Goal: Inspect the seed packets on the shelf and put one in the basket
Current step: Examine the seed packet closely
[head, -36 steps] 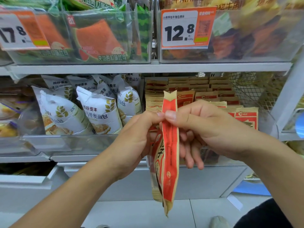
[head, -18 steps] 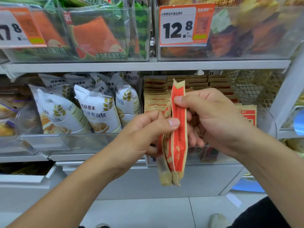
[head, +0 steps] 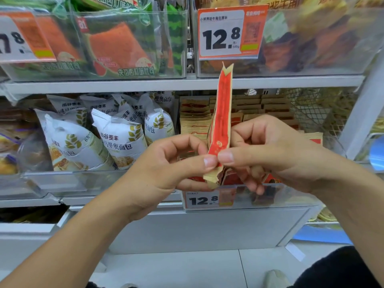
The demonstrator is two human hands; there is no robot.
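I hold a red and tan seed packet (head: 222, 113) edge-on in front of the shelf, standing upright with its top reaching the upper shelf board. My left hand (head: 166, 169) and my right hand (head: 268, 154) both pinch its lower part, thumbs meeting on its near edge. Behind it, rows of matching tan and red seed packets (head: 195, 115) stand in a clear bin on the middle shelf. No basket is in view.
White bread bags (head: 116, 138) fill the bin to the left. Above, clear bins hold watermelon toast packs (head: 118, 46) and a 12.8 price tag (head: 230, 32). A wire mesh divider (head: 315, 113) and a white shelf post (head: 361, 113) stand at right.
The packet has risen from hanging below my hands to standing above them. Both hands have slid from its top down to its lower part.
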